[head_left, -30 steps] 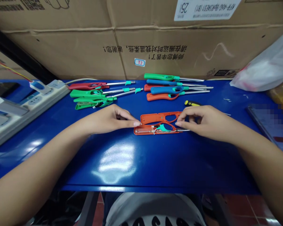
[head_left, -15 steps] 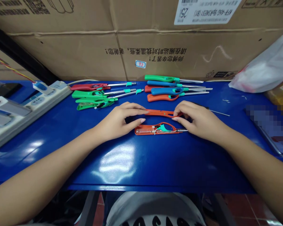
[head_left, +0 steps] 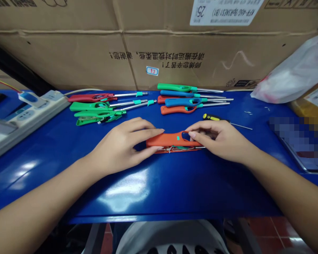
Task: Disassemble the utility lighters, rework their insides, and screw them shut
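Note:
An orange lighter casing half point(head_left: 164, 139), outer face up, is held at both ends just over an open orange lighter point(head_left: 172, 149). My left hand point(head_left: 129, 143) is closed on its left end, fingers above and thumb at the near side. Around the trigger-loop end, my right hand point(head_left: 217, 139) pinches the same casing half. The lower lighter lies on the blue table point(head_left: 159, 190), its white tube, wires and teal trigger partly showing below the casing half. Part of its metal barrel is hidden by my right hand.
Behind, finished-looking lighters point(head_left: 193, 102) lie in a group, with several opened lighters point(head_left: 100, 109) to their left. A yellow-black screwdriver point(head_left: 210, 117) lies beyond my right hand. A power strip point(head_left: 29, 116) is at left, a phone point(head_left: 299, 148) at right, and a cardboard box point(head_left: 82, 60) behind.
The casing half has been turned from inner side showing to outer face up and brought nearer, over the open lighter. The view has shifted slightly right.

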Available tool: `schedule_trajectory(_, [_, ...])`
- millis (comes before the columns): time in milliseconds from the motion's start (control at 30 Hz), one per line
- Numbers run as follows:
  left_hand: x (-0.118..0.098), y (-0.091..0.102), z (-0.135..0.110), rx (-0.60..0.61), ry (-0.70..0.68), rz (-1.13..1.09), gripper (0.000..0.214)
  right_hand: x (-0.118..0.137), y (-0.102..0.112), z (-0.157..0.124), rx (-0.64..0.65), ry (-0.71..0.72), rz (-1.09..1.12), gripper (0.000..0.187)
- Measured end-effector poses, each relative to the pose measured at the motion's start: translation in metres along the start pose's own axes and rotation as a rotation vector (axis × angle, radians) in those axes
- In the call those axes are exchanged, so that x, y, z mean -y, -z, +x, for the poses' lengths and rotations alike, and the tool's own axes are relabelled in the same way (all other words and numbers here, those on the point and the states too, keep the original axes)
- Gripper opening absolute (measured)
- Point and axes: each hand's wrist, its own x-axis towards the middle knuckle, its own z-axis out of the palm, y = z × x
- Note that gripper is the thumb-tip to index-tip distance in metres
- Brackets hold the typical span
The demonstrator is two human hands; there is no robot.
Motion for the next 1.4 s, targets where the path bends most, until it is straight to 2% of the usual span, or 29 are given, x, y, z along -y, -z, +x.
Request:
schedule_trajectory(67, [-0.003, 0.000, 0.001, 0.021, 0.090, -0.054, 0.028, -0.001, 0.004, 0.000, 0.025, 0.128, -0.083, 0.030])
schedule_trajectory(167, [-0.004, -0.002, 0.001, 0.089, 0.150, -0.084, 0.022, -0.006, 0.008, 0.000, 0.090, 0.327, -0.179, 0.027])
schedule_trajectory(233, [-0.005, -0.004, 0.001, 0.119, 0.158, -0.093, 0.021, -0.009, 0.008, 0.001, 0.135, 0.375, -0.224, 0.027])
schedule_trajectory(367, [-0.005, -0.005, 0.000, 0.153, 0.161, -0.092, 0.022, -0.012, 0.008, 0.000, 0.171, 0.388, -0.288, 0.029])
schedule_trajectory(600, [-0.005, -0.004, 0.000, 0.240, 0.191, -0.073, 0.022, -0.013, 0.007, -0.003, 0.153, 0.386, -0.424, 0.030])
schedule_trajectory(867, [-0.007, 0.000, 0.000, 0.274, 0.206, -0.007, 0.025, -0.016, 0.002, -0.005, 0.154, 0.404, -0.432, 0.031])
schedule_trajectory(1000, [-0.009, 0.003, 0.000, 0.310, 0.270, -0.015, 0.025, -0.018, 0.001, -0.005, 0.155, 0.394, -0.375, 0.034])
schedule_trajectory(1233, [-0.009, 0.001, 0.000, 0.291, 0.337, -0.163, 0.025, -0.016, -0.003, -0.007, 0.164, 0.324, -0.355, 0.033])
schedule_trajectory(1400, [-0.009, -0.001, -0.002, 0.253, 0.345, -0.200, 0.025, -0.012, -0.002, -0.010, 0.164, 0.341, -0.436, 0.035])
